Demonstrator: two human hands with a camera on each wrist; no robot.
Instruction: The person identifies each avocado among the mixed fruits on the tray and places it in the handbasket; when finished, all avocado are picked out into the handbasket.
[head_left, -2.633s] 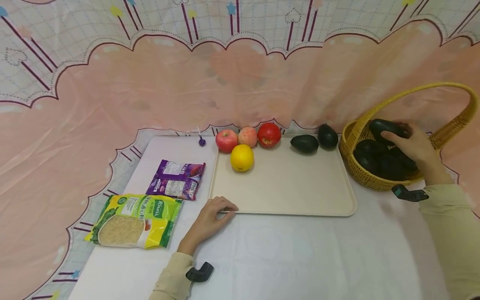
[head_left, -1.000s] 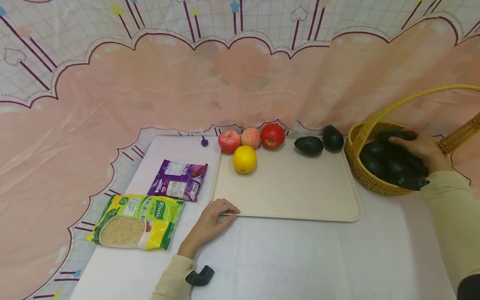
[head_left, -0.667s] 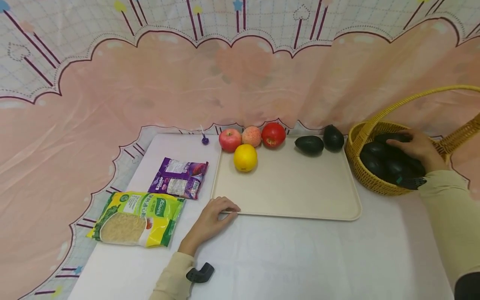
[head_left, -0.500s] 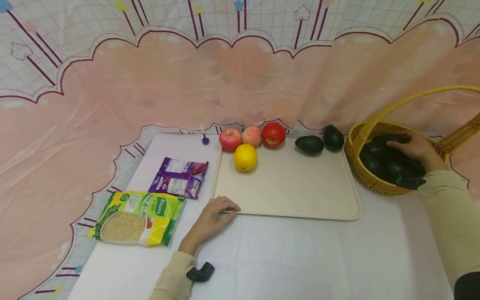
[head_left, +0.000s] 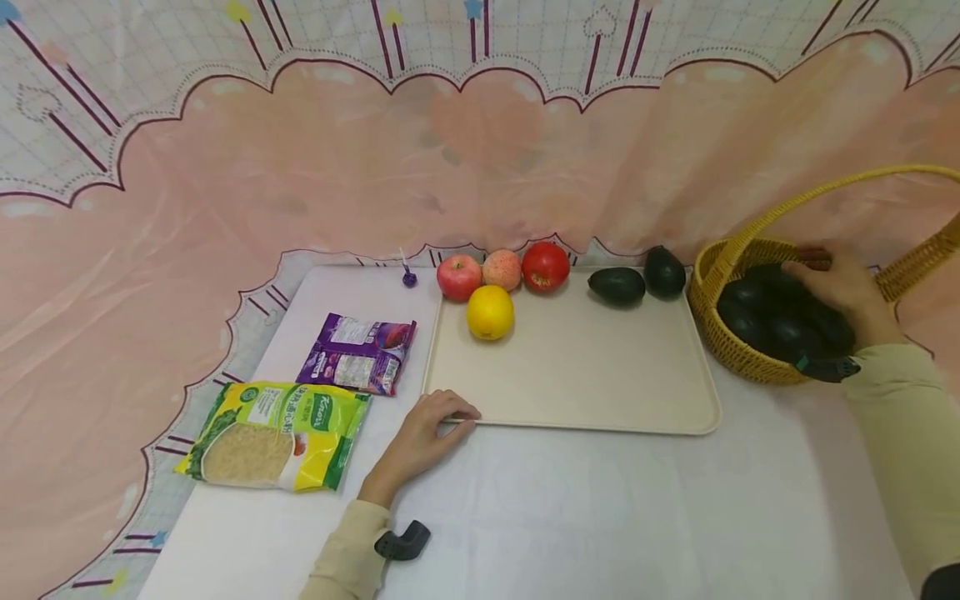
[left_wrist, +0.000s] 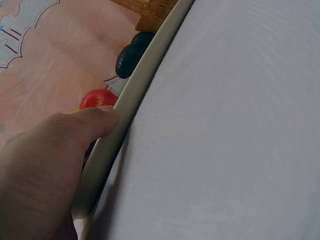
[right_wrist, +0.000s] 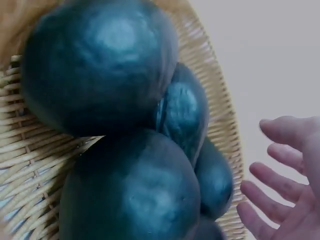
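In the head view my left hand (head_left: 420, 437) holds the front left edge of a cream tray (head_left: 600, 392). The thumb lies against the rim (left_wrist: 111, 150) in the left wrist view. My right hand (head_left: 843, 287) is over the far right side of a yellow wicker basket (head_left: 738, 354). Its fingers are spread and hold nothing, apart from the avocados in the right wrist view. Several dark green avocados (right_wrist: 135, 190) fill the basket. Two more avocados, one lying (head_left: 617, 286) and one leaning (head_left: 664, 272), are at the tray's back right corner.
At the tray's back left are an apple (head_left: 459, 277), a peach (head_left: 502, 270), a round red fruit (head_left: 545, 267) and a yellow fruit (head_left: 491, 312). Left of the tray lie a lollipop (head_left: 408, 277), a purple packet (head_left: 356, 354) and a Knorr bag (head_left: 277, 433). The basket's tall handle (head_left: 825, 185) arches overhead.
My right hand first held an avocado above the basket and lowered it among the others. Now it has let go and drawn back slightly to the right. The left hand has stayed on the tray.
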